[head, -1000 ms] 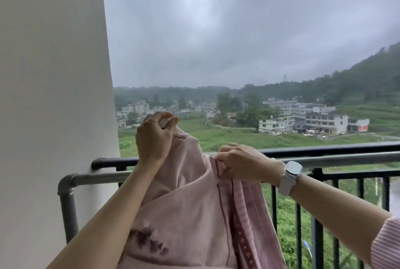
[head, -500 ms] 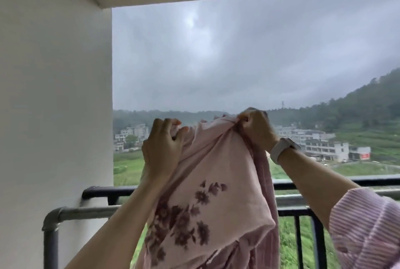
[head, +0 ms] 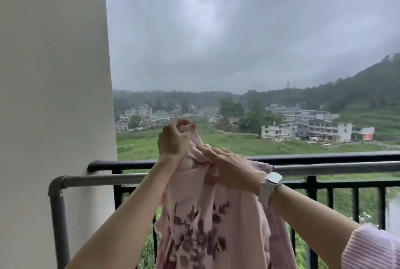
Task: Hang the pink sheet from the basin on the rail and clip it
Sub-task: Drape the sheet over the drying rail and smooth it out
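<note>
Above rail (head: pixel 324 169), pink sheet (head: pixel 201 214) hanging lengthwise

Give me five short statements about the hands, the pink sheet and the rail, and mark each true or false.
1. The left hand grips the pink sheet above the grey rail. True.
2. The right hand is bare at the wrist. False: it wears a white smartwatch.
3. The sheet is plain. False: it carries a dark floral print.
4. The black railing stands beyond the grey rail. True.
5. A clip already pins the sheet. False: no clip is visible.
</note>
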